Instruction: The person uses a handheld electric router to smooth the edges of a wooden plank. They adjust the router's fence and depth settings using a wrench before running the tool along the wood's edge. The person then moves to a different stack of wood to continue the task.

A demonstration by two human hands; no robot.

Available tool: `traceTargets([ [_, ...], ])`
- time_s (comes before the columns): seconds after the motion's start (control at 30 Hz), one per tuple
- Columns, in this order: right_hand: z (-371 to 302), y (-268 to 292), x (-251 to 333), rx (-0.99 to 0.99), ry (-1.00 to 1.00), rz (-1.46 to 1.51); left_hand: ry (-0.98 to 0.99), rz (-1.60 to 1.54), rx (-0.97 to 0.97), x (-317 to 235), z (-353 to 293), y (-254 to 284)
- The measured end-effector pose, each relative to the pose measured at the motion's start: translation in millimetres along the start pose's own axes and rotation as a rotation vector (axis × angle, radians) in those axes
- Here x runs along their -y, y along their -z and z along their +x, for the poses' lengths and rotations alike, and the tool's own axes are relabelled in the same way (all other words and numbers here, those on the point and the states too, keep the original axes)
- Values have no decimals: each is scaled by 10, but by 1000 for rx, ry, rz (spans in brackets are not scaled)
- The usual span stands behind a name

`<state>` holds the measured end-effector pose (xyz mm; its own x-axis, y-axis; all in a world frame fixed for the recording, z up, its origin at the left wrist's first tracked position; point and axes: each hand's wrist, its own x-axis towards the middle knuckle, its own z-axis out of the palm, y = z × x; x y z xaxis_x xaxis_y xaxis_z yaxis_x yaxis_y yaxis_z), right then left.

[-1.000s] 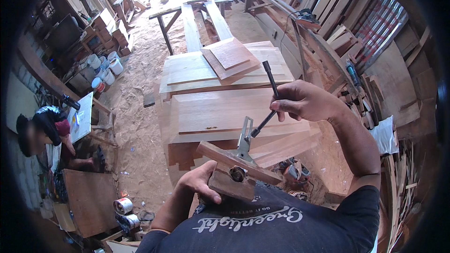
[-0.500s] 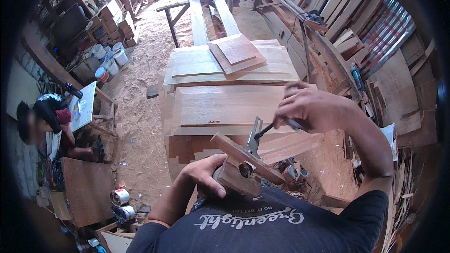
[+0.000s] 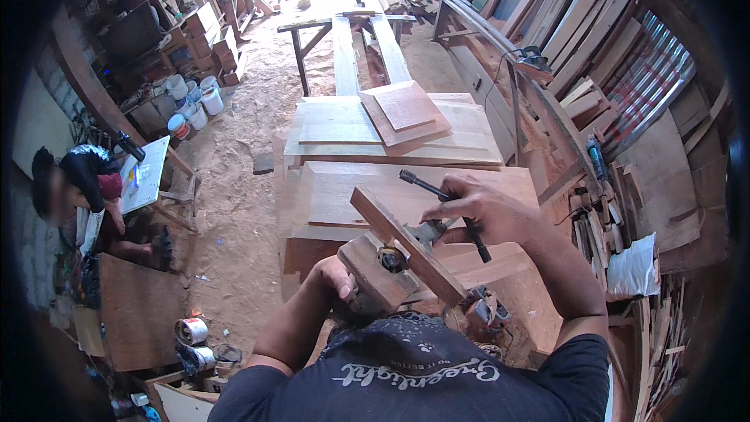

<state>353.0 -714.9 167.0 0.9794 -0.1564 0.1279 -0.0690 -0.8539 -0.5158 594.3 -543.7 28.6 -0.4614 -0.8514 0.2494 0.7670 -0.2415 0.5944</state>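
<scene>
Head view: grips with the left hand (image 3: 337, 277), thumb showing and fingers mostly hidden, a brown wooden block (image 3: 369, 270), tilted just in front of the dark shirt (image 3: 398, 391) and pierced by a metal-lined round hole (image 3: 393, 259). Has a longer wooden bar (image 3: 406, 244) slanting along the block's right side, with a grey metal bracket (image 3: 427, 232) standing out from its far face. Holds in the half-closed right hand (image 3: 491, 211) a thin black rod (image 3: 423, 184), passing between thumb and fingers close beside the bracket; cannot tell whether touching it. Shows beyond the hands a wide wooden panel (image 3: 348, 195), then a smaller square panel (image 3: 402, 109) lying askew over pale panels (image 3: 336, 121). Shows at left a person (image 3: 86, 168) bent near a white board (image 3: 147, 180), and buckets (image 3: 197, 119) farther off; at right, a white sack (image 3: 633, 270).
</scene>
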Motion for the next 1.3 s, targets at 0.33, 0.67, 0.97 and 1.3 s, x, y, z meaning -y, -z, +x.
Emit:
traceTargets([
  [0.33, -49, 23, -133, 75, -81, 244, -18, 99, -132, 1, -9, -67],
  [0.67, -129, -135, -325, -33, -96, 328, 116, 59, -7, 122, -97, 214],
  [0.97, -366, -31, 1010, -372, -294, 311, 220, 456, -328, -33, -196, -49],
  [1.3, -451, -422, 584, -229, -315, 390, 187, 588, -379, 81, -121, -17],
])
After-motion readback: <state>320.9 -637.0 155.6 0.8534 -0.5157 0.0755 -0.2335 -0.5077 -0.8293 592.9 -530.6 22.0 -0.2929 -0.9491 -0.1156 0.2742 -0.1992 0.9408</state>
